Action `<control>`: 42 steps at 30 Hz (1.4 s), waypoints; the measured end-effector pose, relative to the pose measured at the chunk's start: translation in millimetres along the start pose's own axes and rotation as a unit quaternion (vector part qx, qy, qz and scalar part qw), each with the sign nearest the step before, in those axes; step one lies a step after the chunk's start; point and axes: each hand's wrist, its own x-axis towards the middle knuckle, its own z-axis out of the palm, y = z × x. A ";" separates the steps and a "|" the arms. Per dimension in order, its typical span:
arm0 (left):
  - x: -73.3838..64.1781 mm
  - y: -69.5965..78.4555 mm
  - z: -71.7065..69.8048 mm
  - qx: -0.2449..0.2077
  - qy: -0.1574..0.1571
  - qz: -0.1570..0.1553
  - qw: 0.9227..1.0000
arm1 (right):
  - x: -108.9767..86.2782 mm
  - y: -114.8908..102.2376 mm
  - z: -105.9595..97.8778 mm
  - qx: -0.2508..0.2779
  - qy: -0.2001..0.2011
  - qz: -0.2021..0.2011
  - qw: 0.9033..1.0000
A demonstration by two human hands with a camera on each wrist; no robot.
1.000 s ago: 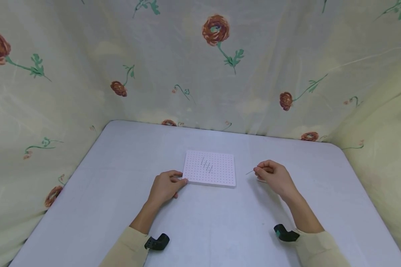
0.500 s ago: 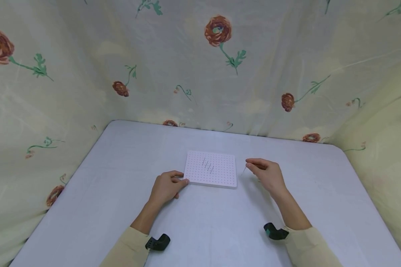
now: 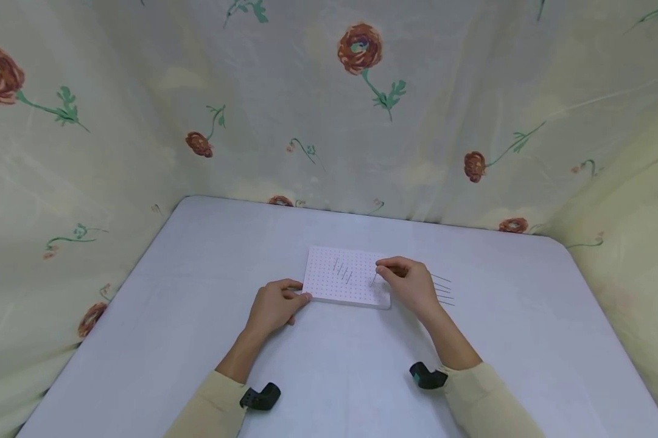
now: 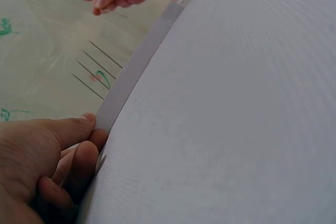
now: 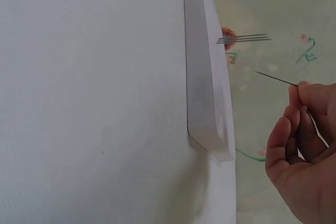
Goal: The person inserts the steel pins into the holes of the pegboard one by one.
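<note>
A white pegboard (image 3: 320, 293) with rows of small holes lies mid-table. Several thin metal pins (image 3: 343, 274) stand in it in a slanting row, left of its middle. My left hand (image 3: 271, 307) holds the board's near left corner; the left wrist view shows thumb and curled fingers (image 4: 80, 163) about that corner. My right hand (image 3: 413, 288) is over the board's right side and pinches one thin pin (image 5: 275, 78) between thumb and forefinger. That pin points down towards the holes; in the right wrist view its tip is apart from the board.
Several more thin pins (image 3: 444, 289) lie side by side on the white-covered table (image 3: 339, 371), right of the board and partly hidden behind my right hand. A flower-patterned curtain (image 3: 252, 158) hangs along the table's far edge and both sides.
My right hand has moved left with the pin, from beside the board to over its right side, and the pin has turned to point downward. My left hand has stayed at the corner.
</note>
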 end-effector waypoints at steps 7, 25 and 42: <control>-0.8 0.4 0.5 0.004 -0.002 0.004 1.000 | 0.3 -6.4 15.3 -0.006 -0.011 -0.006 1.000; 1.3 3.1 0.9 0.010 -0.003 0.001 1.000 | -1.7 -8.9 35.0 -0.039 -0.008 -0.037 0.999; -0.9 1.2 0.0 0.005 0.000 -0.001 1.000 | -9.1 -14.8 47.5 -0.089 -0.020 -0.073 0.993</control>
